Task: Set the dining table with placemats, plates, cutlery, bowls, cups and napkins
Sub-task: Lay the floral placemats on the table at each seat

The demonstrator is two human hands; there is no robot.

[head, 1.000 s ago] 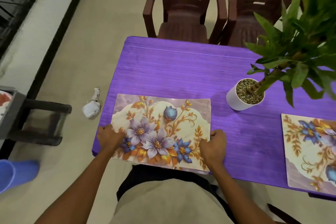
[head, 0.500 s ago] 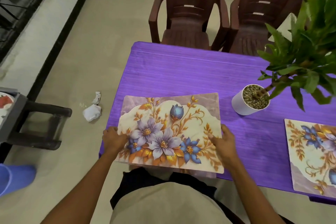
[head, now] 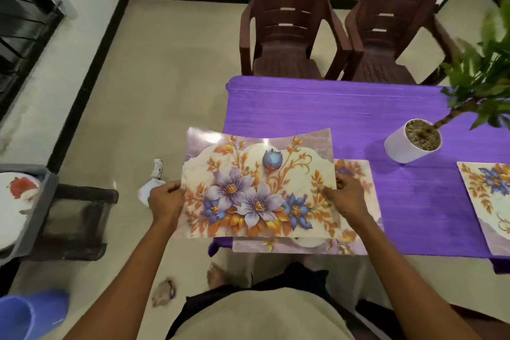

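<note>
No words or labels can be read. The left hand [head: 165, 199] and right hand [head: 345, 196] each pinch a side of a flowery placemat [head: 256, 188], lifted over the purple table [head: 358, 119] corner. Another placemat [head: 356, 182] lies flat under it.

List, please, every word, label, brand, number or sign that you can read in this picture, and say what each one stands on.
None can be read: the held placemat, the placemat on the table and the plate carry only flower patterns. A small green mark on the chair is too blurred to read.
</note>
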